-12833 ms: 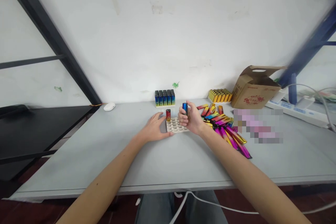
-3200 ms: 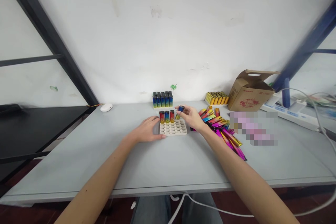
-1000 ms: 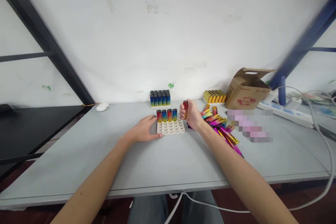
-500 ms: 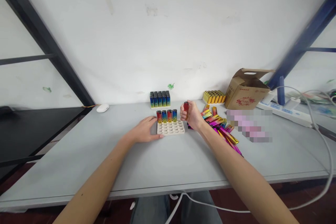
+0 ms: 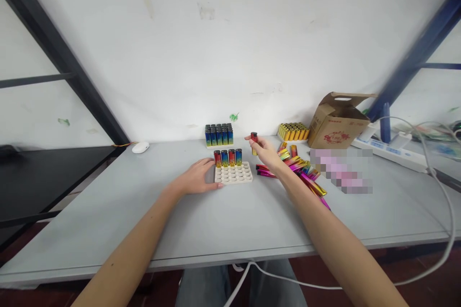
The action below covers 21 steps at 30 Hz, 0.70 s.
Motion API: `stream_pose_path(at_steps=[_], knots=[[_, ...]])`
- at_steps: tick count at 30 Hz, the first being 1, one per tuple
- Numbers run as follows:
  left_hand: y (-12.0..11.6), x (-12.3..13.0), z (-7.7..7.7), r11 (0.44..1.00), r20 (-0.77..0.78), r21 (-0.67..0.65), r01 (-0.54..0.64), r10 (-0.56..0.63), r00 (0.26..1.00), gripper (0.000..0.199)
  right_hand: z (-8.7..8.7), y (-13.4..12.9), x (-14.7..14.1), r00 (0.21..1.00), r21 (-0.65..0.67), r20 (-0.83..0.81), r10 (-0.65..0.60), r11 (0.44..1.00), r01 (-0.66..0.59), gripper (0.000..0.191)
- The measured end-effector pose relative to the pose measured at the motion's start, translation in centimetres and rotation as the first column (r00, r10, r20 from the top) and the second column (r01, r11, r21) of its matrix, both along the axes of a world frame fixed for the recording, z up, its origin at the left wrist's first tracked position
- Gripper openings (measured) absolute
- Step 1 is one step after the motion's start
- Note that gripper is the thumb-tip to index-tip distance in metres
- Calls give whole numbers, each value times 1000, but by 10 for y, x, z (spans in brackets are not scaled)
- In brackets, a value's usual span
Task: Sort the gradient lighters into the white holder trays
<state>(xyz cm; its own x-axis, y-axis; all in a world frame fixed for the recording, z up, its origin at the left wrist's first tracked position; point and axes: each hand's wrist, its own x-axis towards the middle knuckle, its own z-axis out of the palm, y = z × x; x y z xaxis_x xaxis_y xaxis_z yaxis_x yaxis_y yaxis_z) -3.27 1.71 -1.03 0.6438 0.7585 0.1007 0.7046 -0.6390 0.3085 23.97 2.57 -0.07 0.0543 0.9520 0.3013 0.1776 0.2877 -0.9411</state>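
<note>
Right hand's grip has shifted from fist to fingertips; left hand holds its place

Far left: white rounded device (image 5: 140, 147), well apart from the work. Next, left hand (image 5: 196, 177), thumb and forefinger spread around the left end of the white tray (image 5: 234, 176), thumb touching its near corner. Cannot tell whether they squeeze or only steady it. Far row of the tray: four lighter-like pieces (image 5: 224, 158) upright, red and blue alternating; sockets to their right and nearer are bare. Beyond, by the wall, a blue-green block of pieces (image 5: 219, 136).

Right hand (image 5: 267, 152) pinches a red-and-yellow piece (image 5: 254, 137) between thumb and fingers, near upright, raised beyond the tray's far right corner. Step in hand, by my reading: bringing this piece to the row. Next move calls for lining its base up with the far right socket and lowering it straight.

Right: loose pile (image 5: 313, 184), partly behind the forearm; yellow block (image 5: 293, 133); open carton (image 5: 334, 129), contents unclear; a pixelated patch, unreadable. Base of the pinched piece hard to make out.
</note>
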Motion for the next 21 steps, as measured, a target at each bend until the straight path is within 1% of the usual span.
stream_pose_path(at_steps=[2, 7, 10, 14, 17, 21], knots=[[0, -1, -1, 1000, 3, 1, -2, 2, 1000, 79, -4, 1, 0, 998, -12, 35, 53, 999, -52, 39], [2, -3, -2, 1000, -3, 4, -8, 8, 1000, 82, -16, 4, -5, 981, -49, 117, 157, 987, -153, 31], [3, -3, -3, 1000, -3, 7, -11, 11, 1000, 82, -16, 4, -3, 964, -32, 202, 173, 985, -170, 27], [2, -2, -3, 1000, -11, 13, -9, 10, 1000, 81, -9, 0, 4, 923, 25, 312, 223, 970, -243, 23], [2, -1, -3, 1000, -6, 14, -5, 5, 1000, 80, -7, -4, 8, 917, 47, 312, 249, 960, -276, 21], [1, 0, -1, 1000, 7, 7, -4, 4, 1000, 80, -10, -5, 8, 909, -5, 286, 305, 949, -316, 18]])
